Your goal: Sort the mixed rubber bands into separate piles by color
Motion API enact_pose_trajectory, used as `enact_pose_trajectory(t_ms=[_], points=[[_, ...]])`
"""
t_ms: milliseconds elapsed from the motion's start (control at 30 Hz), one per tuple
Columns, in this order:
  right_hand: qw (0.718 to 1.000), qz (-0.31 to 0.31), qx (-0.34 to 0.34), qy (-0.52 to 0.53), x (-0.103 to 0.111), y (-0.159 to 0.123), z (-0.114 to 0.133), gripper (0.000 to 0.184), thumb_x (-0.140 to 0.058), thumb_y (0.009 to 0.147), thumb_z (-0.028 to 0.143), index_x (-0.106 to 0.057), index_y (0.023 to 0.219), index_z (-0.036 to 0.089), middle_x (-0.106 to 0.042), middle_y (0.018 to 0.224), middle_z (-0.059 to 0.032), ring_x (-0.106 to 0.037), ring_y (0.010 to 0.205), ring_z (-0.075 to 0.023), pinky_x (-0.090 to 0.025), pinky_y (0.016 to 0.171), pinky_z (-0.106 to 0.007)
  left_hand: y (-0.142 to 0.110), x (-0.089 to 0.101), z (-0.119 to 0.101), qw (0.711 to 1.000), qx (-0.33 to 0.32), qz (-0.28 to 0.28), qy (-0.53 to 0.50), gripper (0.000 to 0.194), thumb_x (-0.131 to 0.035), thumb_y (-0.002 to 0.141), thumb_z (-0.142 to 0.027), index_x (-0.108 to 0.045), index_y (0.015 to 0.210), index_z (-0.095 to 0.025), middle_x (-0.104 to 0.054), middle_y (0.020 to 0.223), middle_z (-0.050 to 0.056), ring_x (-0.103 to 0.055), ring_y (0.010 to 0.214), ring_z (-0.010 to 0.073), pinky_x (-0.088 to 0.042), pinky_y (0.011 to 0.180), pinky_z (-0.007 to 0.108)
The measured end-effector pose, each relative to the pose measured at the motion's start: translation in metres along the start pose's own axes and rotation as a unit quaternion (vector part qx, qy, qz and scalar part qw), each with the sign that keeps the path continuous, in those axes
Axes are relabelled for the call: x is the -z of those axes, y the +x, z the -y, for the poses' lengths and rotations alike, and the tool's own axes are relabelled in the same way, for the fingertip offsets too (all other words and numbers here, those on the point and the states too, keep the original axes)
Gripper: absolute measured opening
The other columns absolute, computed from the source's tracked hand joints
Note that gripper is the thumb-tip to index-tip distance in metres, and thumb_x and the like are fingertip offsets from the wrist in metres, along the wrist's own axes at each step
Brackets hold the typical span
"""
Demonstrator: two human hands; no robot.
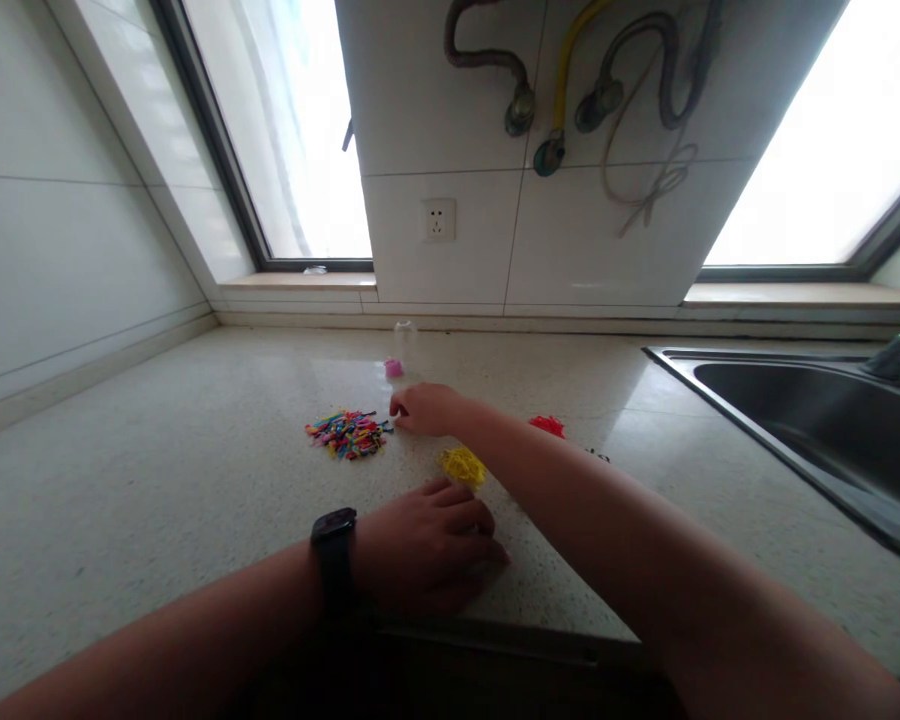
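Note:
My right hand (426,408) reaches across the counter to the right edge of a heap of small multicoloured elastic bands (349,434). Its thumb and fingertips are drawn together beside a dark band at the heap's edge; what they pinch, if anything, is too small to make out. My left hand (439,540), with a dark watch (334,522) on the wrist, rests near the counter's front edge. Its fingers are loosely bent and apart, with nothing visible in them. Between my hands lies a yellow pile of bands (463,466). Partly behind my right forearm is a red pile (547,426).
A few dark bits (597,455) show past my right forearm. A clear container (405,343) and a pink object (394,367) stand farther back on the speckled counter (195,480). On the right is a steel sink (810,420). A socket (439,220) and hoses are on the wall.

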State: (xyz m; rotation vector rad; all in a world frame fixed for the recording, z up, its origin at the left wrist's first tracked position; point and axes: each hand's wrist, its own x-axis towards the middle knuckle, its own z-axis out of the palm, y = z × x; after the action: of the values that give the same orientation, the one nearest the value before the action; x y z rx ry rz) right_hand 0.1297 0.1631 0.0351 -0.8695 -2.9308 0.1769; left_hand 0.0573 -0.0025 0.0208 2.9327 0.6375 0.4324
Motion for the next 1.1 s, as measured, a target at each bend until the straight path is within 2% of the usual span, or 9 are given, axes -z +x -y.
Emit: enact_pose_trajectory(t_ms=[233, 400, 567, 867, 967, 1100], points=[[1.0, -0.012, 0.002, 0.016, -0.011, 0.016, -0.002, 0.025, -0.059, 0.09, 0.031, -0.073, 0.11, 0.024, -0.074, 0.108, -0.0051, -0.068, 0.095, -0.0209, -0.046, 0.072, -0.027, 0.0, 0.001, 0.001, 1.0, -0.007, -0.005, 0.003, 0.032, -0.056, 0.093, -0.032, -0.062, 0.123, -0.022, -0.064, 0.109, 0.009, -0.056, 0.1, 0.0248, -0.042, 0.093, 0.041], [1.0, -0.03, -0.001, -0.008, -0.014, 0.019, 0.002, 0.024, -0.056, 0.09, 0.027, -0.074, 0.105, 0.025, -0.075, 0.105, -0.0049, -0.068, 0.097, -0.0208, -0.047, 0.076, -0.027, 0.001, -0.001, 0.002, 1.0, -0.012, 0.004, 0.009, 0.033, -0.053, 0.095, -0.034, -0.061, 0.123, -0.021, -0.064, 0.108, 0.009, -0.055, 0.098, 0.0246, -0.042, 0.092, 0.041], [0.998, -0.061, -0.022, -0.003, -0.008, 0.006, 0.002, 0.025, -0.056, 0.091, 0.031, -0.075, 0.103, 0.023, -0.076, 0.104, -0.0071, -0.069, 0.094, -0.0211, -0.045, 0.072, -0.027, 0.0, -0.002, 0.003, 1.0, -0.011, 0.006, 0.011, 0.033, -0.053, 0.095, -0.035, -0.061, 0.124, -0.021, -0.063, 0.11, 0.009, -0.055, 0.099, 0.0245, -0.041, 0.093, 0.041], [0.989, -0.113, -0.037, 0.091, 0.003, -0.036, -0.022, 0.019, -0.062, 0.088, 0.028, -0.077, 0.098, 0.021, -0.077, 0.093, -0.0037, -0.068, 0.084, -0.0152, -0.043, 0.074, -0.023, 0.001, -0.001, 0.001, 1.0, 0.001, 0.014, 0.007, 0.032, -0.054, 0.094, -0.033, -0.06, 0.124, -0.022, -0.062, 0.111, 0.008, -0.055, 0.099, 0.024, -0.042, 0.091, 0.04], [0.986, -0.127, -0.027, 0.104, 0.004, -0.039, -0.022, 0.018, -0.063, 0.088, 0.027, -0.077, 0.096, 0.02, -0.077, 0.09, -0.0037, -0.067, 0.08, -0.0142, -0.042, 0.071, -0.024, 0.002, 0.0, 0.0, 1.0, 0.001, 0.011, 0.006, 0.031, -0.054, 0.094, -0.032, -0.06, 0.123, -0.022, -0.063, 0.109, 0.008, -0.055, 0.099, 0.0235, -0.043, 0.091, 0.039], [0.988, -0.132, -0.011, 0.085, 0.007, -0.031, -0.01, 0.018, -0.062, 0.088, 0.028, -0.077, 0.096, 0.02, -0.077, 0.091, -0.0041, -0.067, 0.08, -0.0149, -0.041, 0.069, -0.025, 0.003, 0.001, -0.001, 1.0, 0.0, 0.012, 0.009, 0.031, -0.053, 0.095, -0.031, -0.06, 0.124, -0.022, -0.063, 0.109, 0.008, -0.055, 0.099, 0.0236, -0.043, 0.092, 0.039]])
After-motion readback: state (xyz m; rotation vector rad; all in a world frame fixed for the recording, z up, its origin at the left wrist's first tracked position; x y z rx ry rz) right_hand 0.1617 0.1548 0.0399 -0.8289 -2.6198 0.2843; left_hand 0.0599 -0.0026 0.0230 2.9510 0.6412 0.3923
